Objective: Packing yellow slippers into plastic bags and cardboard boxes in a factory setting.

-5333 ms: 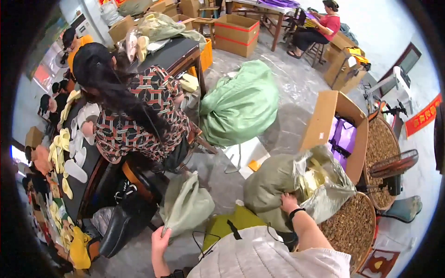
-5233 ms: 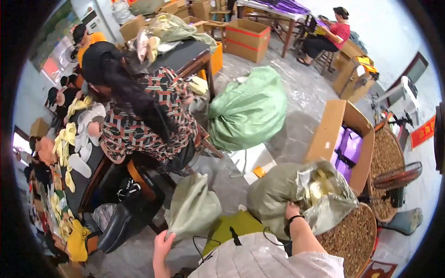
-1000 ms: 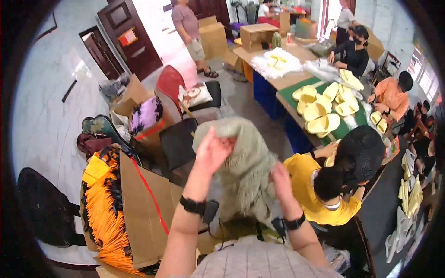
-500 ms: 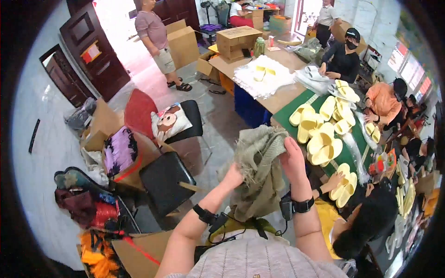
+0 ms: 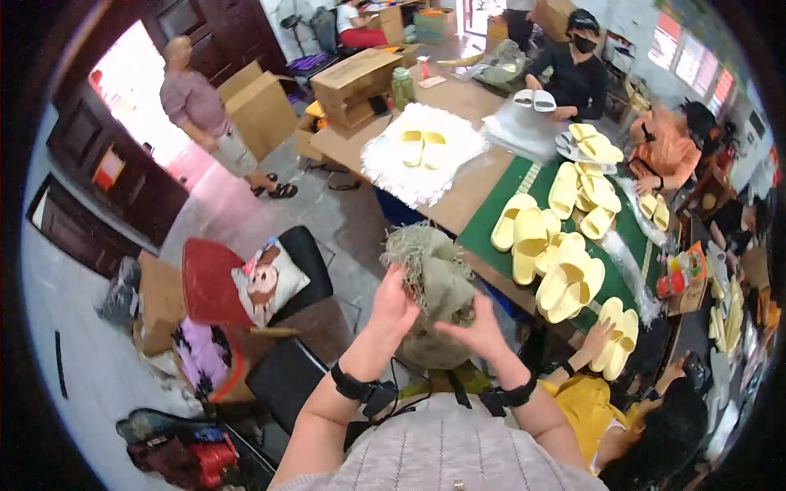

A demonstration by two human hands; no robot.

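The green sack (image 5: 434, 286), spread wide between raised arms 1 second earlier, was now gathered into a tight bundle in front of the chest. The left hand (image 5: 393, 304) was clamped on its side; the right hand (image 5: 477, 331) pressed it, fingers partly spread. Beyond the sack lay the table (image 5: 458, 192) with yellow slippers (image 5: 557, 254).
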